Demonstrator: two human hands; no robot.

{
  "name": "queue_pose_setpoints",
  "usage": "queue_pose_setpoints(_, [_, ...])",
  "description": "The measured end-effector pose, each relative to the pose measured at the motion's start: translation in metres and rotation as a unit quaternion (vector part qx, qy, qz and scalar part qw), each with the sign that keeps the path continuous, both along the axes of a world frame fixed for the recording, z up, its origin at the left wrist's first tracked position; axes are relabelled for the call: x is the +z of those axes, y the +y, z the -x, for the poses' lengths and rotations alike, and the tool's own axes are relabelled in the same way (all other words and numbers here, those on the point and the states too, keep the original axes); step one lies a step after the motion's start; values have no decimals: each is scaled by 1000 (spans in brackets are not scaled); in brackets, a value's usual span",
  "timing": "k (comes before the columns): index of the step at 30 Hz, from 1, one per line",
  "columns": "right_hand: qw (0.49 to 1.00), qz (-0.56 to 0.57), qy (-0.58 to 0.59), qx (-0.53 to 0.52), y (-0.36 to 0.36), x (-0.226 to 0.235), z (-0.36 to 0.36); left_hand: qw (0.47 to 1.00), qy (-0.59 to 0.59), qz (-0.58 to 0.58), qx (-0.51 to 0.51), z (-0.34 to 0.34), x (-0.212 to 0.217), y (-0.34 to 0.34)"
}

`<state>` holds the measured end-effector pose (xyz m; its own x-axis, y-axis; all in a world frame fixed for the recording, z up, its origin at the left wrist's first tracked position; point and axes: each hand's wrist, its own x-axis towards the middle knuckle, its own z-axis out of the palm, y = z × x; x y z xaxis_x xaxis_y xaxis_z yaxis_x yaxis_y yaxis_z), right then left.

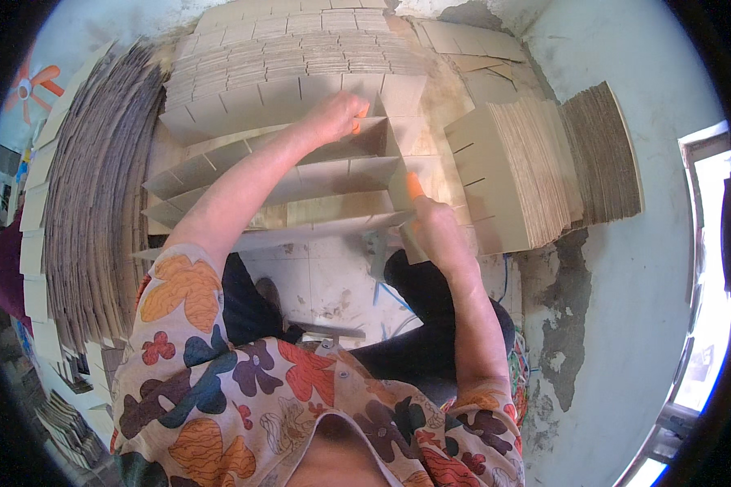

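Note:
Several long, slotted cardboard divider strips (pixel 333 172) stand on edge in front of me, running left to right. A shorter cardboard cross strip (pixel 400 180) meets them near their right ends. My left hand (pixel 335 119) reaches over to the far side, its fingers closed at the upper edge of a long strip near the crossing. Nearer to me, my right hand (pixel 440 231) pinches the near part of the cross strip. Orange coverings show on fingers of both hands. The left fingertips are partly hidden.
Stacked slotted cardboard sheets (pixel 284 50) lie at the back. Another tall stack (pixel 97 195) lines the left side, and a further stack (pixel 528 174) stands at the right beside the wall (pixel 617 300). An orange-bladed fan (pixel 26 88) is at the far left. My legs are below the work surface.

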<state>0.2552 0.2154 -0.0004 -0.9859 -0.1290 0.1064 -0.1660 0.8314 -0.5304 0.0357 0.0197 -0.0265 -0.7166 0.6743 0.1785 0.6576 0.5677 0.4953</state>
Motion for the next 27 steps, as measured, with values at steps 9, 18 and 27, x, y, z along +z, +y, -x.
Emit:
queue_pose_setpoints(9, [991, -126, 42, -15, 12, 12, 4, 981, 176, -62, 52, -30, 24, -29])
queue_pose_setpoints(18, [990, -126, 58, -36, 16, -8, 14, 982, 12, 178, -61, -182, 71, -114])
queue_pose_setpoints(27, [983, -179, 17, -39, 39, -8, 23, 988, 59, 139, 38, -137, 21, -119])
